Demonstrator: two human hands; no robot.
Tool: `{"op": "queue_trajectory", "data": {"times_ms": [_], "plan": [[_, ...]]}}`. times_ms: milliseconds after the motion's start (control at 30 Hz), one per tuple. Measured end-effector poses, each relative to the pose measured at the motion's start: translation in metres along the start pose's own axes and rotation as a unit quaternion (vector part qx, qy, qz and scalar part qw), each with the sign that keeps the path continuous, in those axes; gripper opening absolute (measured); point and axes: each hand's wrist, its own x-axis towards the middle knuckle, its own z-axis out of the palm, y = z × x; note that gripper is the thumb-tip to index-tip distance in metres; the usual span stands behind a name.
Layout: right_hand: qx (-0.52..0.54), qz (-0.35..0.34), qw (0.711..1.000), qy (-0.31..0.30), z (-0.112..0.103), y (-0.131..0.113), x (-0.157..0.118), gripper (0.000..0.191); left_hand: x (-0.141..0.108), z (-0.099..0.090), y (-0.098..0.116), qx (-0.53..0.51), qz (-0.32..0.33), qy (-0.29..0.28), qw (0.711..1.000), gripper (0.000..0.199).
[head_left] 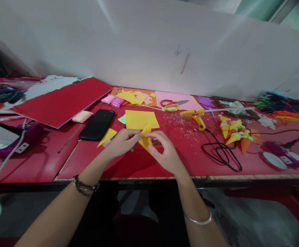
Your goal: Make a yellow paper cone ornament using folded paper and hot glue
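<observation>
Between my hands is a piece of yellow paper [146, 141], bent into a curved or folded shape above the red table. My left hand [125, 140] pinches its left side with thumb and forefinger. Curled around the right side, my right hand [164, 151] has its fingertips and thumb on the paper. Just beyond lies a flat yellow sheet [142, 119], with a green paper corner [122, 119] showing at its left. A yellow paper triangle [107, 136] lies left of my left hand, beside a slim tool partly hidden by that hand.
A black phone [97, 124] and a large red board [64, 99] lie left. Scissors [173, 104] sit at the back. Rightward are a yellow glue gun [194, 116] with a coiled black cord [222, 156], small paper cones [233, 137] and a purple power strip [284, 154].
</observation>
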Motion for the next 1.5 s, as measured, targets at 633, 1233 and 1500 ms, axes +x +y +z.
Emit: {"op": "queue_trajectory", "data": {"times_ms": [633,1233,1500], "plan": [[0.108,0.06,0.99,0.074,0.004,0.006,0.002,0.01,-0.002,0.004,0.003,-0.092,-0.019,-0.019,0.995,0.031],[0.211,0.144,0.956,0.142,0.009,0.008,0.003,0.028,0.0,0.007,0.005,-0.005,0.044,-0.062,0.997,0.04],[0.187,0.171,0.965,0.072,0.007,0.009,0.001,0.023,-0.002,0.006,0.004,-0.018,0.027,-0.068,0.997,0.043]]}}
